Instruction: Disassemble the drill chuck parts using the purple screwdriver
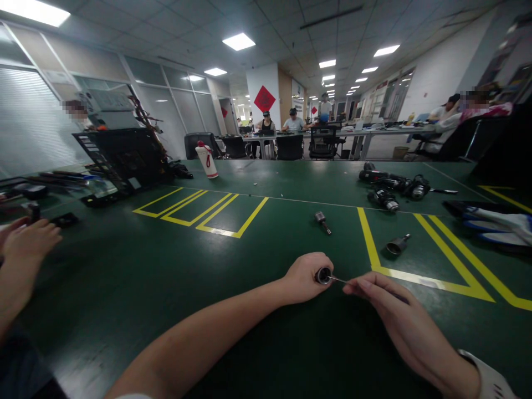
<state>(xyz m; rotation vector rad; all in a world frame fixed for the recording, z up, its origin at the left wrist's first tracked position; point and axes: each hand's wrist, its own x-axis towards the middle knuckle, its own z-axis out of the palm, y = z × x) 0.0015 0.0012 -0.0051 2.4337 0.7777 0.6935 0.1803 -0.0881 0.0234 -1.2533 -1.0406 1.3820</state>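
Metal cup (pixel 323 275) was the work piece, up over the near part of the green table (pixel 145 271). Left hand (pixel 308 277) was wrapped around it in a fist, opening facing the camera. Right hand (pixel 397 307) pinched a thin rod (pixel 338 279) between thumb and fingers, just right of the cup, rod running to its mouth. Couldn't tell if the tip touched the inside or only crossed the rim.

Step in hand, my read: working the rod at the cup's opening. Next move called for a firm left grip, rod kept lined up with the mouth, light right fingers; a slip at the rim looked like the main risk.

Around the cup: small metal bit (pixel 322 223) lay just beyond; wider metal bit (pixel 397 245) lay on its side farther right, within a yellow tape outline (pixel 369 238). Dark power tools (pixel 384 199) sat well beyond, to the right. Co-worker's hands (pixel 31 244) were well left of the cup.

Writing: nothing legible. White bottle (pixel 207 160), far beyond and left of the cup: no readable brand. Power tools: no marks I could make out. Pale patch on the tape: label or glare, unclear. Red diamond (pixel 265 98), way past the cup: dark figure, unreadable.
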